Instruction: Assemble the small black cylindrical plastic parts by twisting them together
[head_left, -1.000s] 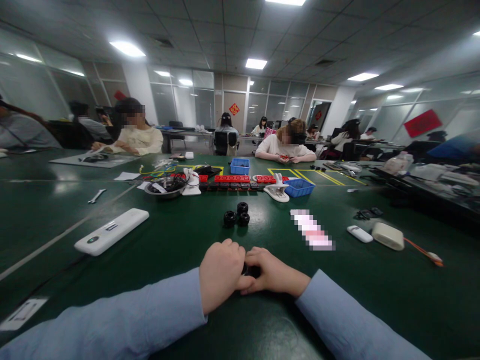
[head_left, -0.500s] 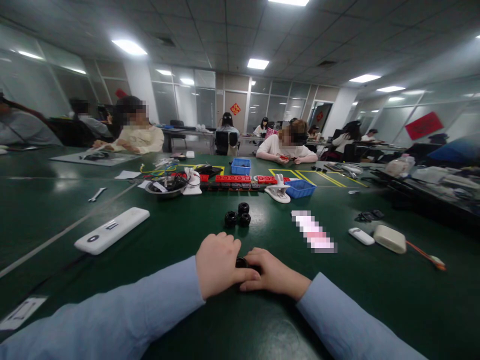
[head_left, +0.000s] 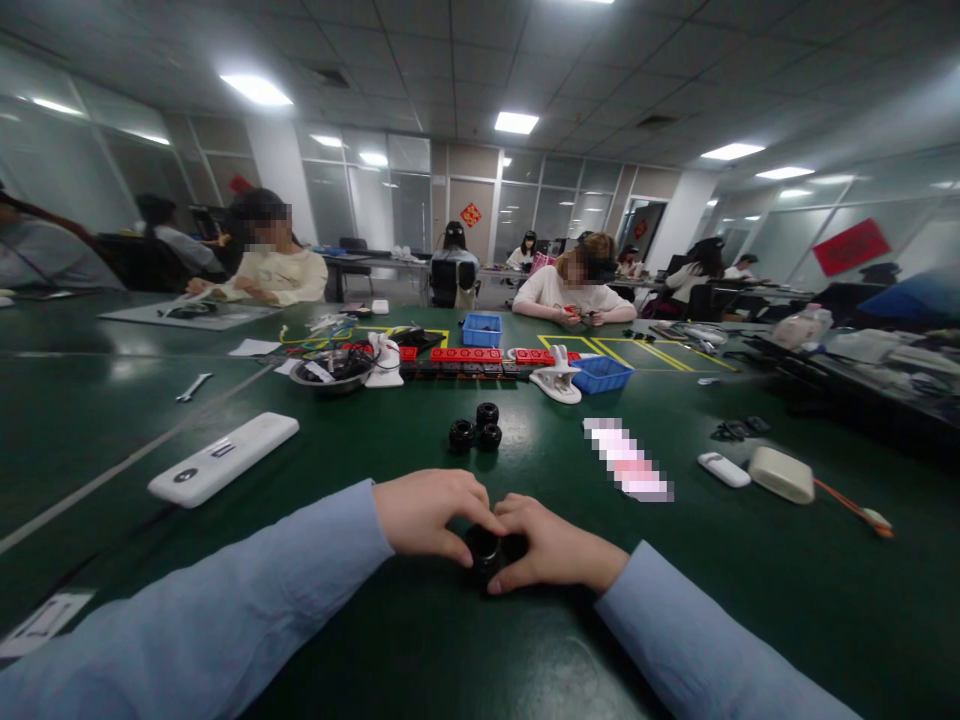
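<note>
Low in the middle of the head view, a small black wheel (head_left: 484, 548) stands on the green table, its round hollow facing up. My left hand (head_left: 435, 510) grips its left and far side between thumb and fingers. My right hand (head_left: 540, 545) closes around the right side, with the thumb at the near edge. The fingertips of both hands meet behind the wheel and hide part of it. Just beyond my hands, three similar black wheels (head_left: 475, 432) sit in a tight cluster, untouched.
A white power bank-like slab (head_left: 225, 460) lies left, near a wrench (head_left: 194, 388). Farther back are a metal bowl (head_left: 330, 385) of cables, a red-and-black strip (head_left: 466, 362), a white clip (head_left: 556, 380) and blue bins (head_left: 602, 375). A beige case (head_left: 780, 474) lies right. Co-workers sit across the table.
My left hand has rolled from lying over the wheel to gripping its side, uncovering the wheel's top. My right thumb has moved slightly down along the wheel.
</note>
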